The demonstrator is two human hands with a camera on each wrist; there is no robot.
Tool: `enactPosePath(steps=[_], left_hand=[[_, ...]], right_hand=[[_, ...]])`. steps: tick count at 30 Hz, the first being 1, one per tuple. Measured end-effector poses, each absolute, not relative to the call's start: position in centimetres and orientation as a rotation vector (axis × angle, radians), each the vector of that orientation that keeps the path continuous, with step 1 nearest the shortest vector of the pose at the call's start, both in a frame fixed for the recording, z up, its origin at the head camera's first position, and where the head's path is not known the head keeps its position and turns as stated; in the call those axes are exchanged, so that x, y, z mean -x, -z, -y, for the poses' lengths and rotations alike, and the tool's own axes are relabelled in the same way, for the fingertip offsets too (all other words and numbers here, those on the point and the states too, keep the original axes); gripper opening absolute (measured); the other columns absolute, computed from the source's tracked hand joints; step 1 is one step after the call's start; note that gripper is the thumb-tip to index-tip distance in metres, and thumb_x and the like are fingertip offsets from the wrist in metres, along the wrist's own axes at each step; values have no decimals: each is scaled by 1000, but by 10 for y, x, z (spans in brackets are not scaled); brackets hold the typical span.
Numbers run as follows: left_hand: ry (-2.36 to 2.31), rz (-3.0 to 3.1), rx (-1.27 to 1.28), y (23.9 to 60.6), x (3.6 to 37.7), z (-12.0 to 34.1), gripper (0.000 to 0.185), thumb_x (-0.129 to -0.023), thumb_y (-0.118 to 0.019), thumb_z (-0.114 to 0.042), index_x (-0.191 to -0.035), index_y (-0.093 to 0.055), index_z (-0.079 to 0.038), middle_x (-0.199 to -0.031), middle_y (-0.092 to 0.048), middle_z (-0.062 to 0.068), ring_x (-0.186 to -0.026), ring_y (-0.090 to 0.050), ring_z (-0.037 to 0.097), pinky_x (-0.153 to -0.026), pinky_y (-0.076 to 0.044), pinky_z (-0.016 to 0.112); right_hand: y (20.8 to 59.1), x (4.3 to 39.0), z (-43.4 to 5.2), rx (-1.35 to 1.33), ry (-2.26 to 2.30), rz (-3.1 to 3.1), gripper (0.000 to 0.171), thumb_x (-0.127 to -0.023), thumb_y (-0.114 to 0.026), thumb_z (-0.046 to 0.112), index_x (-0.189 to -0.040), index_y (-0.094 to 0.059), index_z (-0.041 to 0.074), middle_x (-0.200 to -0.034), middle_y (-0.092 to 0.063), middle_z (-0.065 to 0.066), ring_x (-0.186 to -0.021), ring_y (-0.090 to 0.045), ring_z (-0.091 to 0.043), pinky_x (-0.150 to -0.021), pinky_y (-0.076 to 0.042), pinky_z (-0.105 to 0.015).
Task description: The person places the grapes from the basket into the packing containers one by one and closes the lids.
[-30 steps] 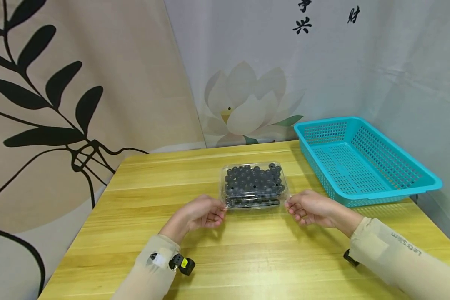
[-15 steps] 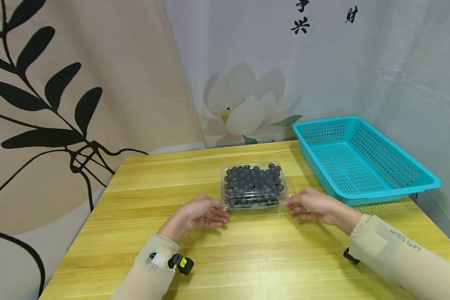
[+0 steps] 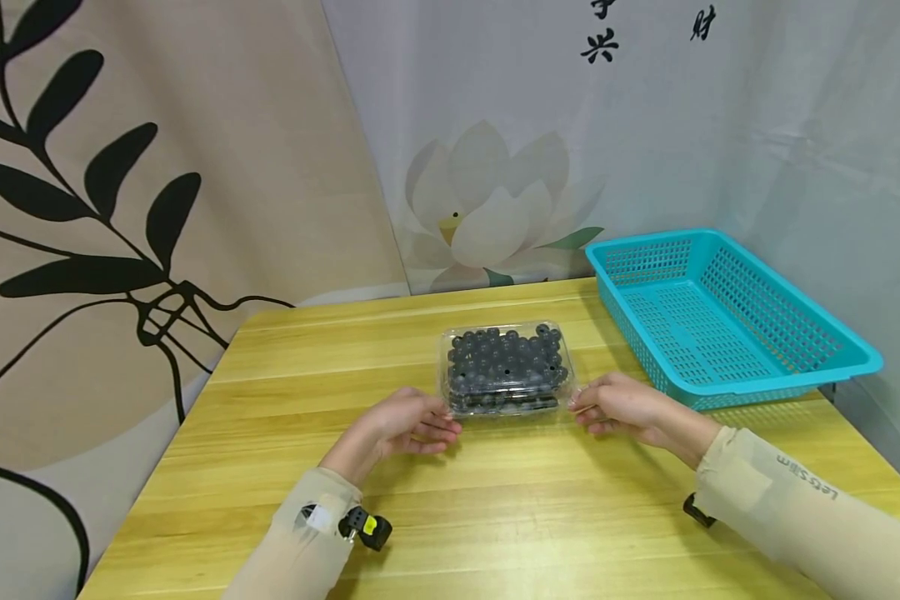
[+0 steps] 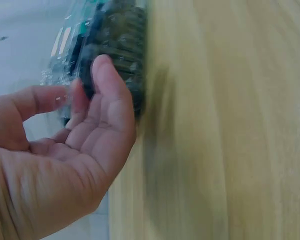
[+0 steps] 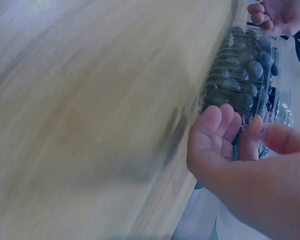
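The yellow wooden worktop (image 3: 285, 433) carries a clear blueberry box (image 3: 506, 368) between the fingers (image 3: 441, 427) and a turquoise basket (image 3: 727, 321) beyond the right ones.

Clear glossy plastic box (image 3: 506, 369) of matt dark berries on a smooth wooden table (image 3: 285, 433); perforated turquoise plastic basket (image 3: 720, 321).
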State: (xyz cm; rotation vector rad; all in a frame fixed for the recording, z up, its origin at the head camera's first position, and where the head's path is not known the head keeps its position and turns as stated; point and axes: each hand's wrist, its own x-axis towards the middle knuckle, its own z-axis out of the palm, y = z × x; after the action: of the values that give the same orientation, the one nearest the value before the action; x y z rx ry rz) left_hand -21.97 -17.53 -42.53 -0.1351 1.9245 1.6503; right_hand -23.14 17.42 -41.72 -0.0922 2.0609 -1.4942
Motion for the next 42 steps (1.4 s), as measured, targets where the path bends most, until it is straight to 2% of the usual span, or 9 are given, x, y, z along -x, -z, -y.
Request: enactPosePath(steps=[9,15,24,33,38,40,42], left_hand=[[-1668,-1922,142,426,220,173,23,-106,-56,-13,-114,-67,5,-110,-79,19,-88,-76,19,-85,-65,33],[-1621,-1961,100,425,224,174,31,-108,-54,-13,-125,-65,10,-111,-78,20,-88,-78,18,-87,-65,35],[-1591,-1993,99,423,225,177,34,-108,-57,-17,-128,-65,8,-106,-78,15,-89,-77,20,-89,-65,39],[-1528,-2090,121,416,227,176,33,-107,-60,-20,-123,-69,8,-93,-75,10,-79,-71,17,-83,-65,36],[-1552,-2071,105,417,229,175,33,-106,-58,-17,-125,-67,9,-93,-73,10,-79,-69,17,-81,-64,33],[-1563,-2064,99,419,229,176,33,-107,-58,-16,-125,-66,9,-92,-73,9,-79,-69,17,-81,-64,32],[-1570,-2061,99,421,230,176,33,-107,-57,-17,-125,-66,9,-91,-73,8,-79,-69,17,-81,-63,32]], right_hand=[[416,229,-172,81,1466,-2122,34,-107,-50,9,-127,-60,-16,-103,-69,-11,-90,-65,-17,-82,-60,-33],[417,232,-172,73,1446,-2154,33,-108,-49,9,-126,-60,-16,-100,-68,-10,-86,-63,-15,-80,-58,-31],[423,238,-170,14,1505,-2151,39,-112,-47,16,-136,-56,-14,-103,-67,-7,-86,-64,-13,-76,-58,-27],[421,239,-167,-16,1500,-2190,45,-113,-45,17,-145,-52,-15,-119,-67,-16,-90,-67,-16,-79,-61,-32],[419,237,-164,-5,1468,-2229,38,-110,-46,11,-135,-58,-16,-141,-59,-29,-95,-67,-18,-85,-61,-34],[419,236,-164,-3,1448,-2242,36,-109,-46,9,-130,-60,-16,-138,-60,-29,-94,-67,-19,-86,-61,-34],[420,235,-163,6,1430,-2248,35,-108,-46,9,-129,-60,-16,-128,-65,-26,-93,-67,-19,-84,-61,-34]])
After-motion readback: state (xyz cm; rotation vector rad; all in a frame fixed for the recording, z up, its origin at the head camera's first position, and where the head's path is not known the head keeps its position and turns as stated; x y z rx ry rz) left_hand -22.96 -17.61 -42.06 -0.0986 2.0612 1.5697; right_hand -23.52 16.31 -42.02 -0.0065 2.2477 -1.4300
